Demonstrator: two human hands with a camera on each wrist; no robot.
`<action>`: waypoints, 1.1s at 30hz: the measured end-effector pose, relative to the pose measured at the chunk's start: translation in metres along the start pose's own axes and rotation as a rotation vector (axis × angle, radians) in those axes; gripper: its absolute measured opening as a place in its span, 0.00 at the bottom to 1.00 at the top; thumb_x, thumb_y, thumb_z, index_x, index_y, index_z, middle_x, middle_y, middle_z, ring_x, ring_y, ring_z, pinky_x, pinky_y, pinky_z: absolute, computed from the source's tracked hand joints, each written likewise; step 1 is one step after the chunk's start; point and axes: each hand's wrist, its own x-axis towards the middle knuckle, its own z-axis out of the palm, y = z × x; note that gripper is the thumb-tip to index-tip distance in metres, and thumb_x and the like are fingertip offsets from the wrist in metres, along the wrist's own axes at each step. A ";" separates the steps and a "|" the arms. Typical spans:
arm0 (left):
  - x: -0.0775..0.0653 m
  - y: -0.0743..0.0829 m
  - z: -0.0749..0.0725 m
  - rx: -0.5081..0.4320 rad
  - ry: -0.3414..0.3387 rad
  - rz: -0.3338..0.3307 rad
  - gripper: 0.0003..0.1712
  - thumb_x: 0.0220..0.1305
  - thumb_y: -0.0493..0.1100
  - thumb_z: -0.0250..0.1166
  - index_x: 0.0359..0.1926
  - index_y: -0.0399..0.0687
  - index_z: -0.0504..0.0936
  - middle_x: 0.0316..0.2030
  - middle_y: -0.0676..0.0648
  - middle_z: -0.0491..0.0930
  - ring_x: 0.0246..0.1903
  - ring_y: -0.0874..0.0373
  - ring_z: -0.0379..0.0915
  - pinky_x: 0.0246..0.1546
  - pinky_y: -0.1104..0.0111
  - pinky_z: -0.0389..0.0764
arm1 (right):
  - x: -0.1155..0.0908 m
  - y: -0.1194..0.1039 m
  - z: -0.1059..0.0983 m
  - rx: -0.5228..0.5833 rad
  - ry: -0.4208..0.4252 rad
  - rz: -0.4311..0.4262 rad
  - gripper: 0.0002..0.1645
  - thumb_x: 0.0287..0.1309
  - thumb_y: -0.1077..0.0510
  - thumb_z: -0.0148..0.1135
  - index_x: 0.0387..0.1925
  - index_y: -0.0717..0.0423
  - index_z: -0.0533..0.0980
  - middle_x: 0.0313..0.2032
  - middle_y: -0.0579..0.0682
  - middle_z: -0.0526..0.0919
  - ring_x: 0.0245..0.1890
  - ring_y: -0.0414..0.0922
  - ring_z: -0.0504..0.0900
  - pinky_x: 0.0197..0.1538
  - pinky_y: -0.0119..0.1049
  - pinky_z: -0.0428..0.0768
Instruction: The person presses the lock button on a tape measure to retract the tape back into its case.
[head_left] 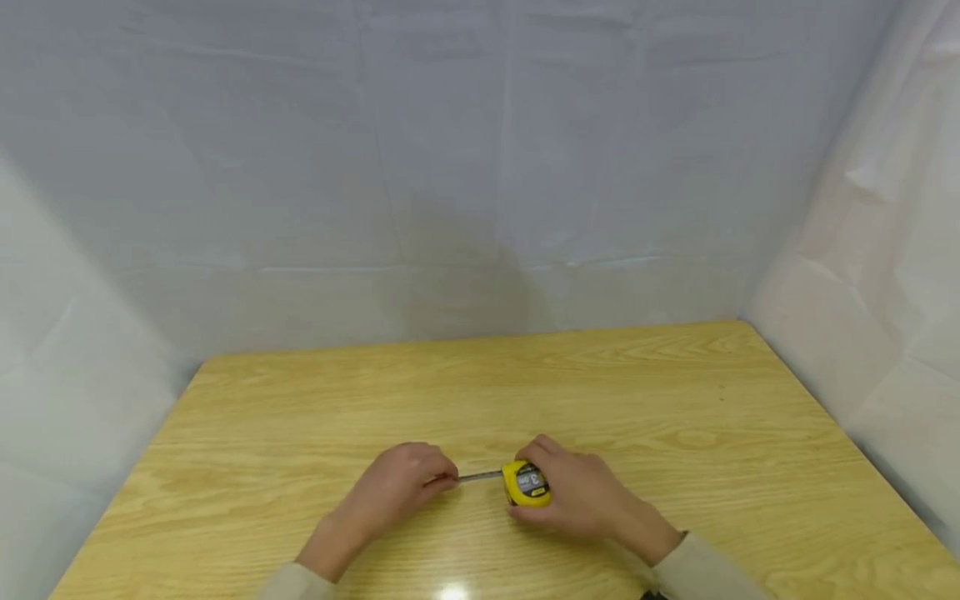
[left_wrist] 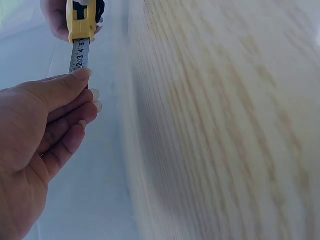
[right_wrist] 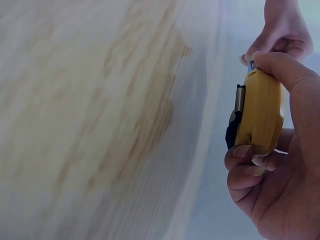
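The yellow tape measure (head_left: 527,484) has its numbered blade (left_wrist: 80,54) extended leftward.

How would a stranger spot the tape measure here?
Find the wooden table, then the right hand over it. That hand grips the tape measure, whose metal strip runs to the left hand. Bright yellow and marked with a 3, it stands out from the paler wood.

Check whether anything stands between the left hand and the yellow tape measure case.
Nothing visible does: only the pulled-out blade spans the gap from the left hand, which pinches it, to the yellow case, gripped by the right hand.
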 end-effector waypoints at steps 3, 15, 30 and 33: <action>0.004 0.004 0.002 0.014 -0.010 -0.003 0.03 0.58 0.42 0.69 0.34 0.52 0.86 0.31 0.59 0.82 0.32 0.68 0.76 0.37 0.72 0.79 | 0.001 -0.005 0.000 0.018 -0.007 -0.009 0.36 0.52 0.28 0.60 0.54 0.46 0.72 0.45 0.38 0.71 0.31 0.31 0.72 0.29 0.28 0.73; 0.012 0.011 0.010 0.001 0.000 0.041 0.03 0.58 0.41 0.70 0.34 0.51 0.86 0.32 0.58 0.82 0.33 0.67 0.77 0.38 0.73 0.79 | 0.004 -0.018 0.008 0.036 -0.028 0.001 0.35 0.53 0.27 0.58 0.54 0.44 0.71 0.46 0.37 0.70 0.30 0.31 0.72 0.31 0.30 0.73; 0.017 0.014 0.014 0.033 0.025 0.076 0.04 0.57 0.40 0.70 0.34 0.48 0.85 0.32 0.56 0.83 0.34 0.65 0.78 0.39 0.72 0.79 | 0.004 -0.020 0.011 0.045 0.002 0.006 0.36 0.53 0.28 0.59 0.54 0.46 0.72 0.44 0.38 0.70 0.27 0.31 0.71 0.27 0.28 0.71; 0.017 0.016 0.014 0.033 0.032 0.070 0.04 0.56 0.40 0.71 0.34 0.48 0.85 0.32 0.56 0.83 0.34 0.65 0.78 0.39 0.71 0.79 | 0.004 -0.021 0.011 0.050 0.005 0.008 0.36 0.53 0.28 0.59 0.54 0.47 0.72 0.44 0.38 0.70 0.27 0.30 0.71 0.26 0.27 0.71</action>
